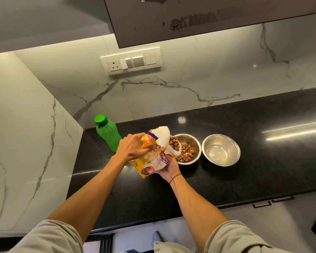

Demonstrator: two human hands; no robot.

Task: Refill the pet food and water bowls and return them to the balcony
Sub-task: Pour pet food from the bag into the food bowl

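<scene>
Tilted over the food bowl [187, 148], the soft, crinkly kibble bag [153, 157] looks light and floppy, best held as now: left hand [133, 147] gripping its upper side, right hand [169, 168] cupping underneath.

Clearance inventory, as I read it from the head view.

Countertop [263, 143]: open black surface to the right of the two bowls and along the front edge; widest free lane.

Green bottle [108, 134]: upright in the back-left corner, just left of my left hand [133, 147]; blocks approach from that side.

Side wall [26, 125] and back wall [190, 84]: close off the corner behind the bottle.

Food bag [153, 157]: tilted, gripped by both hands, its mouth covering the left rim of the kibble bowl [187, 149].

Right hand [169, 168]: under the bag, just in front of that bowl.

Water bowl [221, 149]: just right of the kibble bowl, narrow gap between them; nothing above it.

Overhead cabinet [208, 21]: limits height toward the back wall.
</scene>
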